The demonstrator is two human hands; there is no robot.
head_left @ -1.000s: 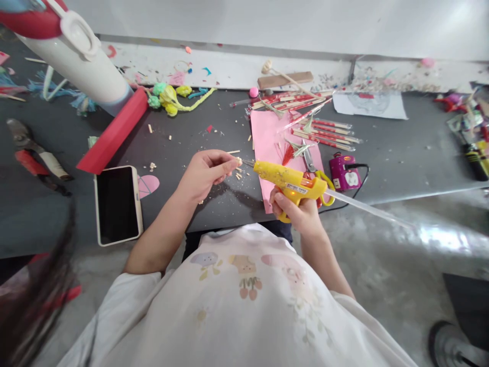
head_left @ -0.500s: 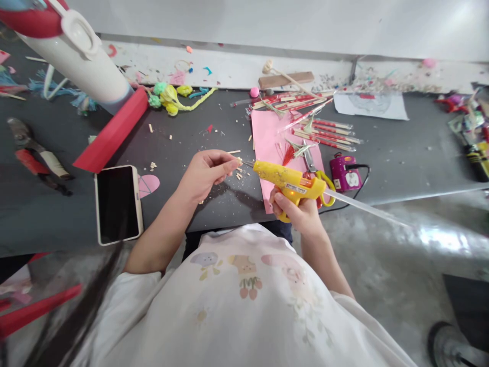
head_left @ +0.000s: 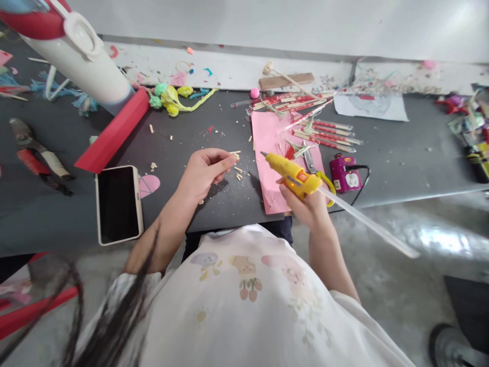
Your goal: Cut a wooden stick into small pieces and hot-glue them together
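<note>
Between the thumb and forefinger of my left hand [head_left: 209, 172] is a small pale piece [head_left: 236, 157], perhaps a bit of cut wooden stick; the fingertips hide most of it. My right hand [head_left: 305, 208] is wrapped round the handle of a yellow glue gun [head_left: 292, 173]. Its nozzle points left and stands apart from the left fingers. A long clear glue stick [head_left: 367, 219] sticks out of the gun's back. Below the gun lie a pink sheet [head_left: 263, 135] and scissors with yellow handles [head_left: 327, 187]. Short cut stick pieces [head_left: 239, 176] are scattered by the left fingertips.
Several red-and-pale wrapped sticks [head_left: 324, 133] lie beyond the pink sheet. A purple box with a cord [head_left: 345, 173] stands to the right. On the left are a phone [head_left: 117, 205], a red folded strip [head_left: 112, 131], pliers [head_left: 38, 153] and a tall white bottle [head_left: 84, 61].
The glue gun has drawn back to the right from my left fingertips, and its nozzle has tipped upward. My left hand has barely moved and keeps its pinch.
</note>
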